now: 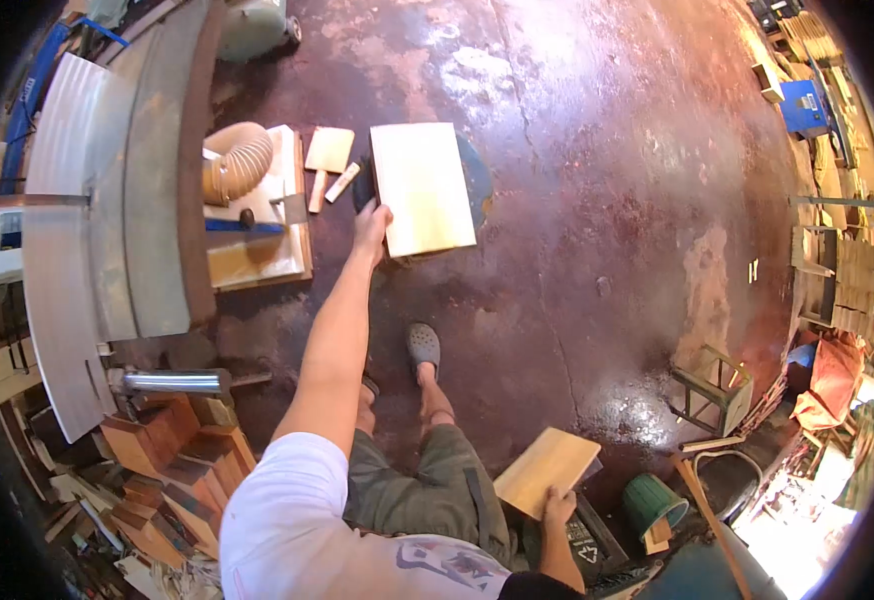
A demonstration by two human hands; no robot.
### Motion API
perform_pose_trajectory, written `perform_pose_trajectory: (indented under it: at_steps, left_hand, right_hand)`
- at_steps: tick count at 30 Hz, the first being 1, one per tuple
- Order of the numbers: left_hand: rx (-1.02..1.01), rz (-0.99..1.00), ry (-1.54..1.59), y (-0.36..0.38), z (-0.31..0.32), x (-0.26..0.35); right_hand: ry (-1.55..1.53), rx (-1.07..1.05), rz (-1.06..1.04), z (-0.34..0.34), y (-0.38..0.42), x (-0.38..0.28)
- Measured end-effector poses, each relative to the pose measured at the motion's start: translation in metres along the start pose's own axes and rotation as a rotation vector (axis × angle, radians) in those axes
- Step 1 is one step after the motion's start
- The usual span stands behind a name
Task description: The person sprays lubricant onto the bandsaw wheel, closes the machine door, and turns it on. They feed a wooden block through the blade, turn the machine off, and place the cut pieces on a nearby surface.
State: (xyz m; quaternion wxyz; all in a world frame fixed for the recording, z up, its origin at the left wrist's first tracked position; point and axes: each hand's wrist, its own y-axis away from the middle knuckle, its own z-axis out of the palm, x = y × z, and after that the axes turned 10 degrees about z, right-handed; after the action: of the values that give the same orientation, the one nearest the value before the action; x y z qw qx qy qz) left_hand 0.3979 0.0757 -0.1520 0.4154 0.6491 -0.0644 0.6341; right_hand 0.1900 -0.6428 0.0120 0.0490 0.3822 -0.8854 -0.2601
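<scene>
My left hand (373,228) reaches forward at the end of a straight arm. It is closed at the near left corner of a pale rectangular wooden board (424,190), with the thumb near the edge; the other fingers are partly hidden. A dark rounded surface (479,178) shows from behind this board. Low on the right, beside my hip, my right hand (558,508) is wrapped round the edge of a second, yellowish wooden board (547,470), held tilted.
To the left stands a machine with a long metal table (162,180) and a ribbed hose (245,165). Small wood pieces (329,150) lie near it. Stacked timber blocks (172,455) are at lower left. A green bucket (654,503) and small stool (719,392) stand right.
</scene>
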Motion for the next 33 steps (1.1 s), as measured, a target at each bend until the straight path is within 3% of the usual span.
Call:
perform_pose_trajectory:
  at_steps: [2, 3, 4, 5, 7, 9, 12, 13, 16, 22, 25, 26, 28, 30, 33]
  left_hand:
    - [0.25, 0.328, -0.719, 0.013, 0.005, -0.018]
    - [0.343, 0.532, -0.871, 0.044, 0.005, -0.012]
    - [0.386, 0.597, -0.828, 0.078, 0.007, 0.001]
    - [0.331, 0.577, -0.824, 0.111, -0.002, 0.001]
    - [0.217, 0.453, -0.873, 0.194, -0.027, -0.011]
    - [0.111, 0.364, -0.921, 0.281, -0.075, -0.039]
    - [0.175, 0.085, -1.009, 0.41, -0.143, -0.057]
    - [0.206, -0.033, -1.051, 0.449, -0.169, -0.069]
    - [0.324, -0.327, -1.098, 0.54, -0.217, -0.059]
    - [0.626, -0.267, -1.004, 0.627, -0.26, -0.029]
    - [0.728, -0.105, -0.988, 0.655, -0.268, -0.004]
    - [0.775, -0.023, -1.012, 0.668, -0.272, 0.004]
    - [0.854, 0.107, -1.09, 0.699, -0.284, 0.029]
    - [0.967, 0.22, -1.173, 0.721, -0.3, 0.055]
    - [1.208, 0.224, -1.138, 0.769, -0.348, 0.078]
  right_hand:
    - [-0.093, -0.086, -0.024, 0.01, -0.001, -0.014]
    - [0.002, -0.069, -0.089, 0.011, 0.007, -0.04]
    - [0.106, -0.075, -0.081, 0.021, 0.001, -0.054]
    - [0.008, -0.044, -0.22, 0.037, -0.007, -0.063]
    - [0.041, -0.14, -0.307, 0.059, -0.013, -0.109]
    - [0.116, -0.224, -0.236, 0.097, -0.018, -0.156]
    - [0.191, -0.308, -0.343, 0.155, -0.007, -0.227]
    - [0.318, -0.318, -0.289, 0.16, 0.015, -0.27]
    - [0.523, -0.39, -0.523, 0.201, 0.044, -0.332]
    - [0.632, -0.547, -0.862, 0.289, 0.118, -0.394]
    - [0.292, -0.494, -0.828, 0.312, 0.149, -0.394]
    - [0.257, -0.369, -0.738, 0.316, 0.154, -0.389]
    - [0.506, -0.255, -0.517, 0.301, 0.173, -0.384]
    - [0.641, -0.308, -0.687, 0.261, 0.198, -0.362]
    - [0.685, -0.374, -0.861, 0.23, 0.206, -0.327]
